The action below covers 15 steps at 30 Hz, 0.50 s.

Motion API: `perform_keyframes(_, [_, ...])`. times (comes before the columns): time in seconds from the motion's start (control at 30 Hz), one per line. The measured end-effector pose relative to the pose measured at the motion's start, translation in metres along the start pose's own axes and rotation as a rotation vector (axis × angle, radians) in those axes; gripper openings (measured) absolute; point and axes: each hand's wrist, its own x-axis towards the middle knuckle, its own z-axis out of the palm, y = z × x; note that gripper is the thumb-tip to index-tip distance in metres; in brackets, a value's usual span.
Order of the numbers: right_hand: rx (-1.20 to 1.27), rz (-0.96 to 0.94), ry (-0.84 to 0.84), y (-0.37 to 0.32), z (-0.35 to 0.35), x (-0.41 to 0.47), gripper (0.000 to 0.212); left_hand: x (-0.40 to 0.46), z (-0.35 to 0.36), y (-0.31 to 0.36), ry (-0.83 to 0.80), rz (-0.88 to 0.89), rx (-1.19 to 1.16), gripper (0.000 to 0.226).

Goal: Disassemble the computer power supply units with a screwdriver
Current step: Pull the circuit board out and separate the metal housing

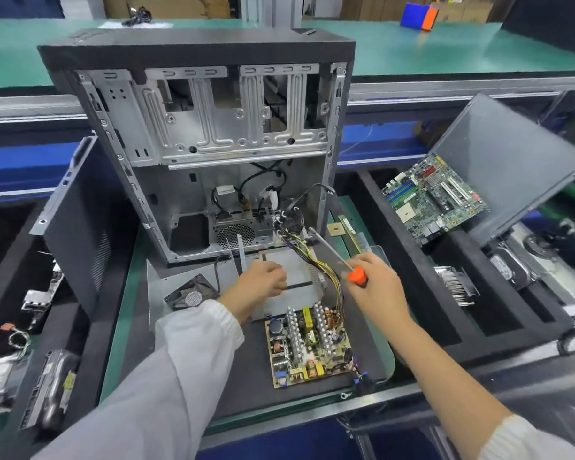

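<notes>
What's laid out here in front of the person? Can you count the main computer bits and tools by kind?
Computer case: 1
Circuit boards: 2, the power supply board and a motherboard
Cooling fan: 1
Metal power supply housing: 1, under the left hand
Screwdriver: 1, held in the right hand
Total: 6

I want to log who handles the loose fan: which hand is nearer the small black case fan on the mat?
Left. The left hand rests on the metal PSU casing just right of the fan; the right hand, gripping the screwdriver, is farther right, beyond the casing.
</notes>
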Motion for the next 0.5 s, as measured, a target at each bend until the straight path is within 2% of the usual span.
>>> perform_keyframes(0.03, [0.033,0.091,-0.036,0.01,-0.005,-0.011,0.004,-0.004,0.0,-0.007,-0.005,0.055,0.234,0.013])
perform_keyframes(0.1, [0.063,0.256,-0.206,0.026,-0.009,-0.034,0.013,-0.016,0.005,-0.024,-0.067,0.175,0.66,0.046])
perform_keyframes(0.2, [-0.053,0.322,-0.419,0.037,-0.001,-0.055,0.044,-0.03,0.024,-0.047,-0.142,0.281,0.939,0.094])
perform_keyframes(0.27, [-0.003,0.332,-0.449,0.037,0.006,-0.059,0.045,-0.029,0.034,-0.059,-0.084,0.352,1.093,0.108])
perform_keyframes(0.37, [0.079,0.35,-0.43,0.038,0.013,-0.059,0.037,-0.024,0.037,-0.068,-0.021,0.39,1.165,0.115])
perform_keyframes(0.5, [0.059,0.316,-0.417,0.038,0.011,-0.06,0.029,-0.024,0.035,-0.072,-0.023,0.415,1.059,0.112])
